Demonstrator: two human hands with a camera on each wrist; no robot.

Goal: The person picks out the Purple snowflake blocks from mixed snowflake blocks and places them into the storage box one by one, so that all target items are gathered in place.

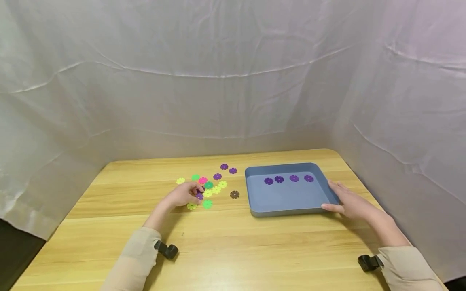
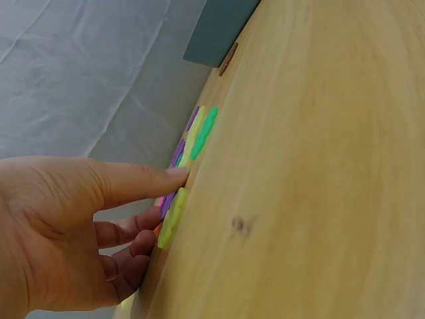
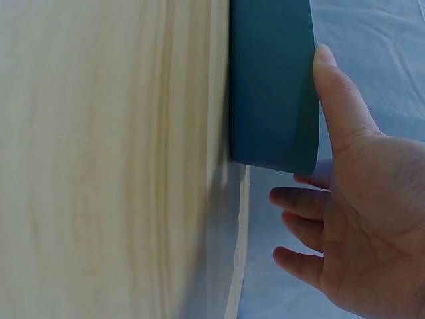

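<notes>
A blue tray (image 1: 287, 211) sits right of centre on the wooden table, with several purple flower discs (image 1: 279, 179) in a row along its far side. My right hand (image 1: 340, 199) lies open against the tray's near right corner; the thumb rests along the tray wall (image 3: 272, 80) in the right wrist view, where the hand (image 3: 335, 139) has straight fingers. My left hand (image 1: 186, 195) reaches into a cluster of coloured flower discs and pinches a purple disc (image 1: 199, 196) between thumb and curled fingers. The left wrist view shows that hand (image 2: 163, 201) around the purple disc (image 2: 170, 198).
Loose discs lie left of the tray: a brown one (image 1: 234, 194), green (image 1: 207, 204), pink (image 1: 202, 180), yellow (image 1: 180, 181) and purple ones (image 1: 224, 166). White cloth walls close in the table on three sides. The tray corner (image 2: 216, 33) shows beyond the discs.
</notes>
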